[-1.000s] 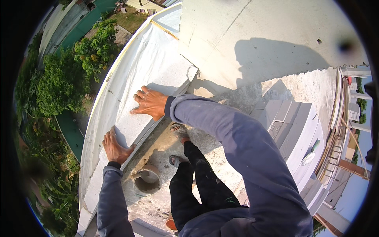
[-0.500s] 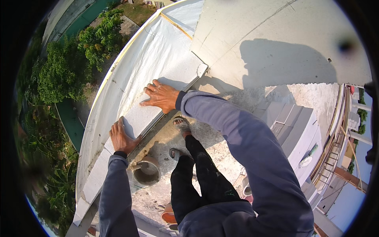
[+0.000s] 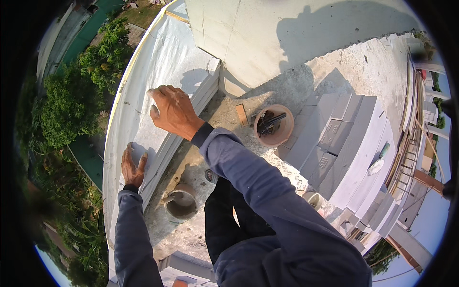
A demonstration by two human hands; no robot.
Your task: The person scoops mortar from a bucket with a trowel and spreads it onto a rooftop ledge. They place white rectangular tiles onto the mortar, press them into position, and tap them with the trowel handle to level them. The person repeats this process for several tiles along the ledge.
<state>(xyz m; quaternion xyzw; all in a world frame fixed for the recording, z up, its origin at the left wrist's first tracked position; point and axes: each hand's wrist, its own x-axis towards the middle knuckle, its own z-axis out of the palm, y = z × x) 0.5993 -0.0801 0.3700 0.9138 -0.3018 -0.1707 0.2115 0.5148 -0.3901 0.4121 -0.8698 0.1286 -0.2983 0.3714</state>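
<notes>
My left hand (image 3: 133,167) rests on the top of a low wall of pale grey blocks (image 3: 189,82), its thumb apart from its fingers. Over the same wall, my right hand (image 3: 176,111) is raised, with fingers bent and a gap between thumb and forefinger. Nothing shows in that gap. The block under the hands is flat and white-grey. White sheeting (image 3: 154,57) covers the strip beyond the wall's outer side.
A bucket with a tool handle in it (image 3: 180,203) stands by my feet. Another bucket (image 3: 274,125) holds dark tools beside a small brick (image 3: 242,115). Stacked grey blocks (image 3: 330,138) are at right. A pale wall panel (image 3: 239,33) rises ahead. Trees (image 3: 67,105) lie below the outer edge.
My right hand has lifted off the block, its fingers curling from a flat spread. My left hand stays on the wall. The view has shifted, bringing the tool bucket into sight.
</notes>
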